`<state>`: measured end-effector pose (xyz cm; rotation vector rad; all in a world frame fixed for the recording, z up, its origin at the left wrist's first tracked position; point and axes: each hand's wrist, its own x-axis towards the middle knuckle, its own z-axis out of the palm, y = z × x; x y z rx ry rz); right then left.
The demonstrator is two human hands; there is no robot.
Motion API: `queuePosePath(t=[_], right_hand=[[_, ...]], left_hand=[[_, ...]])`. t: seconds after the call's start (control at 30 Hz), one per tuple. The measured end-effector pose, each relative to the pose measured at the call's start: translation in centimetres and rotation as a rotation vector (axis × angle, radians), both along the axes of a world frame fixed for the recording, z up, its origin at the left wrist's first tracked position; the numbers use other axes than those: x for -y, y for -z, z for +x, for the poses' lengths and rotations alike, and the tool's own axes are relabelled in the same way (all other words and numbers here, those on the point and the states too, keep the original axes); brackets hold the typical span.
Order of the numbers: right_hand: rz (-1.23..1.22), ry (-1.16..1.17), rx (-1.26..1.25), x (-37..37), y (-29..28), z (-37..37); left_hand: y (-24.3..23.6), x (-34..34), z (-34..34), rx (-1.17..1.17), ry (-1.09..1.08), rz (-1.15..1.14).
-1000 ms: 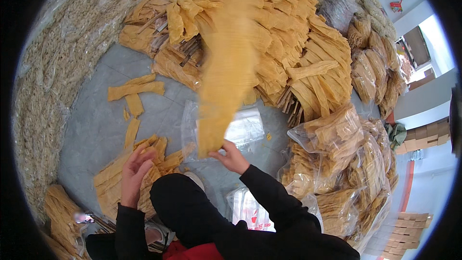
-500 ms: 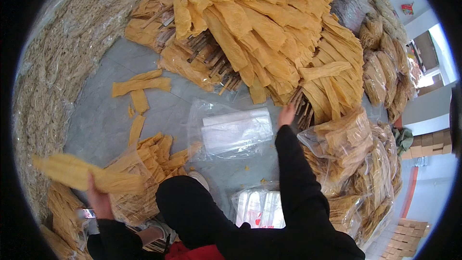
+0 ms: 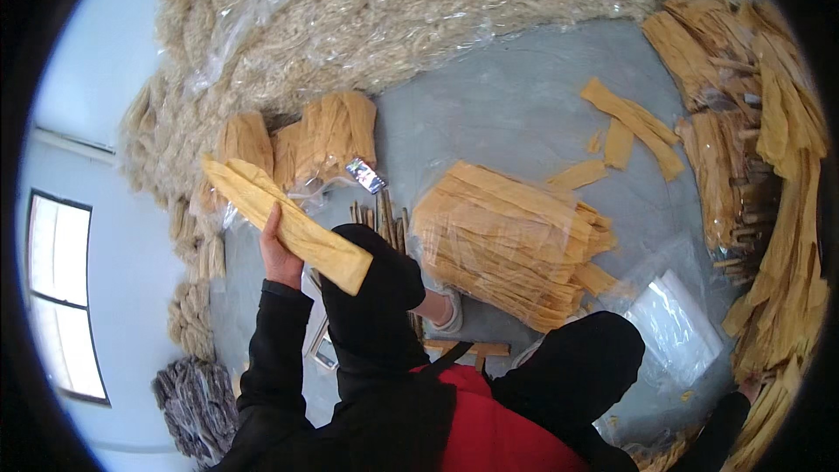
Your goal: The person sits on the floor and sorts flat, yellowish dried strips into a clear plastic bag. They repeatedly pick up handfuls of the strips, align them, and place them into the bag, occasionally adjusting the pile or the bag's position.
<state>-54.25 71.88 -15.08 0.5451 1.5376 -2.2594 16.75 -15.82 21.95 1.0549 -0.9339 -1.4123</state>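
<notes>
Fingers of the left hand [image 3: 281, 256] are closed about the lower edge of a long yellow strip [image 3: 301, 232], which slants across the left of the frame, its lower end in front of the dark-trousered knee. The grip is near mid-length, and both ends hang free without drooping much. The strip looks light, dry and thin, likely stiff along its length but apt to crack if bent; its wrinkled face should not be slippery. A loose hold near the middle, or support at both ends, would suit it.

At the lower right, the right hand [image 3: 750, 386] is at the hanging yellow sheets [image 3: 776, 280]; I cannot tell how far it is closed or whether it holds any. Similar strips lie in a plastic-covered stack [image 3: 502, 249] right of centre, on the grey floor [image 3: 489, 114].
</notes>
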Motion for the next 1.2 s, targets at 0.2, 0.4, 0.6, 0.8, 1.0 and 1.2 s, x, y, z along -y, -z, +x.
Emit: queuePosePath(t=[0.2, 0.4, 0.6, 0.8, 1.0, 1.2], right_hand=[[0.001, 0.367, -0.079, 4.3, -0.1, -0.9], [-0.051, 0.304, -0.060, 9.4, -7.0, 5.6], [-0.120, 0.255, -0.107, 15.4, -13.7, 13.6], [-0.312, 0.060, -0.042, 26.0, -19.1, 19.9], [-0.763, -0.222, -0.168, 42.3, -24.7, 29.0], [-0.902, -0.278, -0.005, 54.6, -32.3, 39.7]], left_hand=[[-0.2, -3.7, 0.4, 0.003, -0.103, 0.051], [0.7, -5.5, -1.2, -0.064, -0.103, 0.064], [3.1, -4.8, -0.9, -0.123, -0.160, 0.057], [2.9, -4.9, 0.3, -0.262, -0.120, 0.079], [3.2, -6.0, 0.9, -0.374, -0.154, 0.157], [4.3, -7.0, 3.7, -0.399, -0.135, 0.156]])
